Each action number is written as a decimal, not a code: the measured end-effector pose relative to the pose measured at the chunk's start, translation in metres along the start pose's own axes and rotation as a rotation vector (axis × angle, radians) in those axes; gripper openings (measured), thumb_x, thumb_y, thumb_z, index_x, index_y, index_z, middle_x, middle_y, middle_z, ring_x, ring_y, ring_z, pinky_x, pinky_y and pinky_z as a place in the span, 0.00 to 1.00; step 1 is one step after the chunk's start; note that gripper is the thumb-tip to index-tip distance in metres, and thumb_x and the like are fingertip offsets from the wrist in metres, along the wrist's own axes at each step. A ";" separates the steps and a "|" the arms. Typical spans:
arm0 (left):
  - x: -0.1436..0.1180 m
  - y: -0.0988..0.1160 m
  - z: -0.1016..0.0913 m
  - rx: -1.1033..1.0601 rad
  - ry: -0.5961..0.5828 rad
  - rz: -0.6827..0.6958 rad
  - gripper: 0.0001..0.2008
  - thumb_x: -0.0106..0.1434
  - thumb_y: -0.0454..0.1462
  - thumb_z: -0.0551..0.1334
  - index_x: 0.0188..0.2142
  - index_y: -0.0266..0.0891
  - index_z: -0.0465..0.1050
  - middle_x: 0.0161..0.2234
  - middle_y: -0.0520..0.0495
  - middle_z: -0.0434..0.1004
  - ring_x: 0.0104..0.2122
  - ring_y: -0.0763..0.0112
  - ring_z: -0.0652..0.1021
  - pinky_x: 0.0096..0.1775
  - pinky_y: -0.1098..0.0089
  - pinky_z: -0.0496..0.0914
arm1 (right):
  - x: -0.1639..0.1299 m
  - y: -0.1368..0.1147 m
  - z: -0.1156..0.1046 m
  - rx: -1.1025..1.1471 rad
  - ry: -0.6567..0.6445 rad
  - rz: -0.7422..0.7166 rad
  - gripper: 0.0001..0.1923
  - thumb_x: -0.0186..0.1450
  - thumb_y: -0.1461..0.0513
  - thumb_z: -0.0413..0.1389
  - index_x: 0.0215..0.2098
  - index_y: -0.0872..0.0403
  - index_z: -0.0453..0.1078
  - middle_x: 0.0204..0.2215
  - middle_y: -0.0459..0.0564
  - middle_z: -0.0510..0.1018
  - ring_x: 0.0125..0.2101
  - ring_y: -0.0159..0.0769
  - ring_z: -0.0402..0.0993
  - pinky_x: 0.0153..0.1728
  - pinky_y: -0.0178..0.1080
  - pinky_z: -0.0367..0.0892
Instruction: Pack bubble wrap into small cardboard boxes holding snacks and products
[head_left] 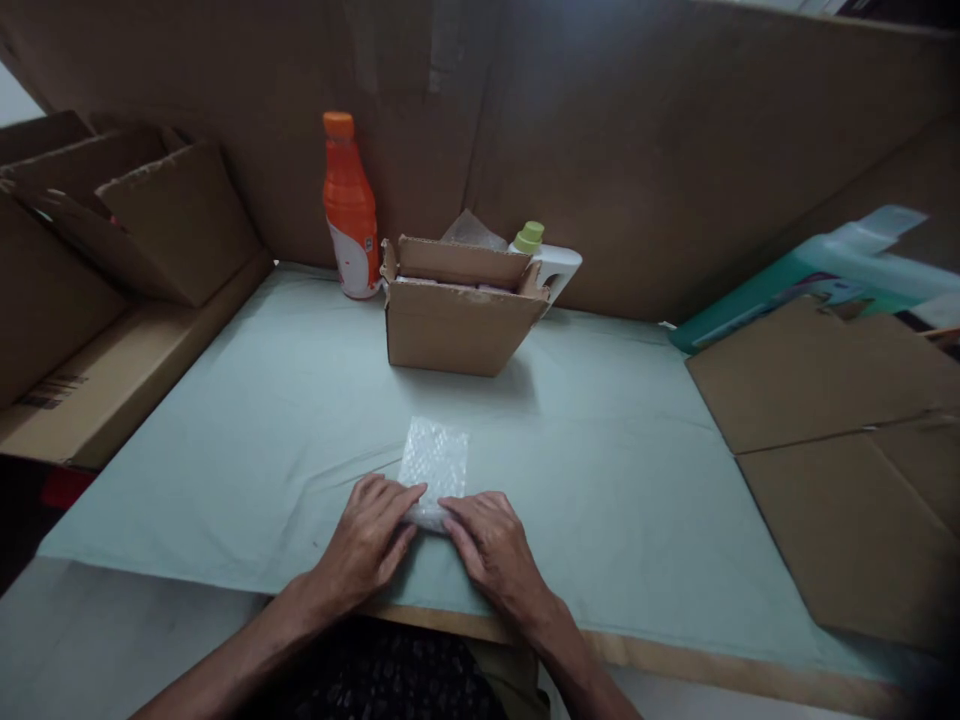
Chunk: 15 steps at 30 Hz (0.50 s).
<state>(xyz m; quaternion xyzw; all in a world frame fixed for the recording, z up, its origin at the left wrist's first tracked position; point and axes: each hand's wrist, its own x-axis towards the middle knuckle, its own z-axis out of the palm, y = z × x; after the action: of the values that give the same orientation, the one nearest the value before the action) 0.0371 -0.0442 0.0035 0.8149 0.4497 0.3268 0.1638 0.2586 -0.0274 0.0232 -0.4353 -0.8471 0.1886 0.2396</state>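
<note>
A small sheet of bubble wrap (435, 455) lies on the pale green cloth near the table's front edge. Its near end is rolled up into a thick fold between my hands. My left hand (375, 530) grips the left end of that roll, thumb below and fingers on top. On the right end, my right hand (487, 535) holds it in the same way. The far part of the sheet lies flat, pointing away from me. Whatever may be inside the roll is hidden.
An open cardboard box (457, 325) stands mid-table, with an orange bottle (351, 215) to its left and a white jug with a green cap (559, 262) behind it. Cardboard boxes (180, 220) line the left side. On the right are a cardboard box (832, 400) and a green liquid bottle (780, 290).
</note>
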 end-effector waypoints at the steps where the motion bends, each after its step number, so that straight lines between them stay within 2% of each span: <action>1: -0.001 0.001 0.000 -0.032 -0.028 -0.012 0.25 0.69 0.32 0.57 0.64 0.42 0.58 0.45 0.44 0.78 0.44 0.62 0.75 0.51 0.59 0.69 | 0.000 0.000 -0.001 0.053 -0.036 0.023 0.12 0.72 0.64 0.51 0.50 0.51 0.74 0.40 0.50 0.84 0.38 0.39 0.78 0.43 0.44 0.70; 3: 0.003 0.000 0.003 -0.036 -0.066 -0.060 0.26 0.69 0.31 0.56 0.65 0.41 0.57 0.43 0.45 0.79 0.41 0.63 0.76 0.46 0.61 0.71 | -0.001 0.000 -0.002 0.067 -0.047 0.065 0.13 0.72 0.63 0.51 0.50 0.50 0.74 0.42 0.50 0.84 0.40 0.40 0.79 0.43 0.44 0.71; 7: 0.025 -0.009 0.012 0.138 -0.087 -0.210 0.24 0.67 0.32 0.58 0.62 0.38 0.63 0.43 0.41 0.77 0.42 0.56 0.76 0.46 0.55 0.71 | -0.004 -0.006 0.003 -0.121 0.110 0.034 0.15 0.69 0.64 0.54 0.53 0.53 0.72 0.50 0.58 0.79 0.48 0.47 0.75 0.48 0.49 0.70; 9: 0.033 -0.013 0.013 0.139 -0.054 -0.283 0.22 0.66 0.34 0.59 0.60 0.39 0.66 0.44 0.40 0.76 0.44 0.54 0.76 0.47 0.53 0.71 | -0.002 -0.009 0.007 -0.178 0.072 -0.012 0.16 0.67 0.64 0.57 0.53 0.52 0.72 0.50 0.58 0.78 0.48 0.49 0.74 0.48 0.51 0.69; 12: 0.029 -0.010 0.010 -0.089 0.084 -0.420 0.23 0.65 0.40 0.60 0.59 0.40 0.66 0.48 0.39 0.75 0.48 0.55 0.75 0.51 0.52 0.70 | 0.007 -0.006 0.009 -0.186 0.024 -0.003 0.13 0.67 0.65 0.58 0.50 0.51 0.73 0.46 0.55 0.81 0.44 0.48 0.75 0.45 0.51 0.70; 15: 0.017 0.003 0.006 -0.552 0.261 -0.722 0.32 0.62 0.45 0.63 0.63 0.38 0.60 0.54 0.37 0.73 0.51 0.57 0.76 0.53 0.55 0.70 | 0.018 -0.002 0.008 0.015 0.080 0.109 0.11 0.69 0.65 0.54 0.48 0.52 0.74 0.44 0.53 0.83 0.43 0.44 0.77 0.46 0.48 0.71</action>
<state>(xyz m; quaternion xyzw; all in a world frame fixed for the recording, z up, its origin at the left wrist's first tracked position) 0.0494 -0.0318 0.0075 0.4844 0.6175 0.4559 0.4198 0.2439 -0.0142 0.0221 -0.4864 -0.8103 0.1902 0.2660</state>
